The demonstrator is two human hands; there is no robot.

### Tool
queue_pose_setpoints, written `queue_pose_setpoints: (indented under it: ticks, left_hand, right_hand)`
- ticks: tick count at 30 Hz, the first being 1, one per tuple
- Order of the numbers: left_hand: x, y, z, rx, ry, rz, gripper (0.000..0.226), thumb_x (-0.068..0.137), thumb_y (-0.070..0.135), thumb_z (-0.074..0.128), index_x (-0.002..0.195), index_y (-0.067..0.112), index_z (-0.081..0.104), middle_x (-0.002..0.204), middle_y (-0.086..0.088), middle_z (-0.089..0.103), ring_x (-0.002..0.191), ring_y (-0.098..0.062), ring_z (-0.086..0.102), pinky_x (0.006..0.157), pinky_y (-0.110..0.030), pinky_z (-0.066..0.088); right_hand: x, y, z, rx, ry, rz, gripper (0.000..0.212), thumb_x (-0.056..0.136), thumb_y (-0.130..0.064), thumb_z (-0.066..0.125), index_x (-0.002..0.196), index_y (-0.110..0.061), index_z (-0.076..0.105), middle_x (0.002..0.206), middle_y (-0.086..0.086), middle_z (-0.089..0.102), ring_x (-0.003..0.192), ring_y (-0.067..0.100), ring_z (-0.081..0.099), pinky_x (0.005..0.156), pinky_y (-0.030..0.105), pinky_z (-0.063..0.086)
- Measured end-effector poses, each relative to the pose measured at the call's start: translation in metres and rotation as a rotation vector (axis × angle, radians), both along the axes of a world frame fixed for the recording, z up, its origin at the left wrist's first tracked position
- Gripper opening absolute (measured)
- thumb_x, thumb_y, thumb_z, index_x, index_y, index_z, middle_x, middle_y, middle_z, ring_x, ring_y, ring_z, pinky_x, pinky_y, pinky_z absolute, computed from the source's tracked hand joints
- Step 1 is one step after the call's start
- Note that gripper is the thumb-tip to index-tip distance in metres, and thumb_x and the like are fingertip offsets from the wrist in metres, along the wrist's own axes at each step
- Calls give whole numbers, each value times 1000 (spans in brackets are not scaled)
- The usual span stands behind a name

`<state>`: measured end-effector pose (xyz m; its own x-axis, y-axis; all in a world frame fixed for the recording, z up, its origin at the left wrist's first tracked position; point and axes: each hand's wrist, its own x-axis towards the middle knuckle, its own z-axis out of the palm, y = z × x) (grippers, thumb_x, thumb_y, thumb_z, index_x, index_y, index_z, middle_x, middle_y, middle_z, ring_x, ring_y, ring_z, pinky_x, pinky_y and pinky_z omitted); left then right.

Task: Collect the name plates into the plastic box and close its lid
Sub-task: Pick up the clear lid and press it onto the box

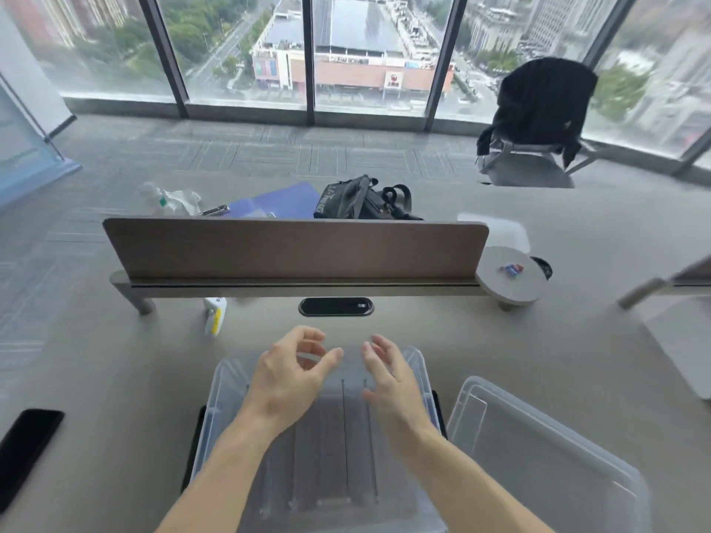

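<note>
A clear plastic box (221, 402) stands open on the desk right in front of me. Several transparent name plates (334, 467) lie stacked inside it, their thin edges showing as dark lines. The box's clear lid (546, 452) lies flat on the desk to the right of the box. My left hand (292, 375) hovers over the far part of the box with fingers curled apart and nothing in them. My right hand (388, 375) hovers beside it, fingers spread, also holding nothing.
A brown desk divider (296, 248) runs across behind the box, with a cable slot (335, 306) in front of it. A white and yellow clip (214, 317) lies at the left, a black phone (27, 448) at the near left edge. A black bag (361, 200) sits beyond the divider.
</note>
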<state>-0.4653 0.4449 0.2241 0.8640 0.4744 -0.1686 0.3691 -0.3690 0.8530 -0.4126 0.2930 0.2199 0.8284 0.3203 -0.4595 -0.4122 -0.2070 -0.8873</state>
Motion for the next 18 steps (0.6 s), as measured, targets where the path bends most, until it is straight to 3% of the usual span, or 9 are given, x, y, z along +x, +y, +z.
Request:
queue_pose_setpoints:
  ticks: [4,8,11,15,18]
  left_hand:
    - [24,-17,29,-131,-81,-90,31,88,48,75,115,37,64,104,11,74,93,-8,73,82,-37,61]
    - [49,-72,40,-153,-75,-305,52,88,51,73,135,34,55,125,10,64,110,-8,67,93,-31,53]
    - [61,-117,45,-144,-89,-447,69,84,58,72,144,34,49,135,9,57,121,-9,61,102,-36,50]
    - [82,-175,38,-126,-9,-570,88,70,76,60,147,35,46,141,8,55,128,-11,57,110,-42,47]
    - [102,-219,21,-286,139,-594,89,75,81,56,148,30,46,148,4,53,129,-14,55,109,-41,48]
  right_hand:
    - [7,-25,41,43,-81,-93,63,80,-61,60,138,-38,51,139,-17,54,127,5,54,112,48,45]
    - [11,-80,55,23,-137,-264,62,80,-59,59,136,-34,53,138,-12,56,125,8,56,110,48,46]
    - [16,-129,55,1,-164,-377,49,93,-50,59,137,-30,52,137,-9,56,124,9,56,109,48,47]
    - [23,-201,48,-15,-144,-520,43,98,-45,56,138,-29,52,136,-9,56,127,12,55,110,49,47]
    - [30,-256,34,-36,-98,-604,45,100,-41,55,141,-25,49,141,-6,54,131,16,52,111,47,46]
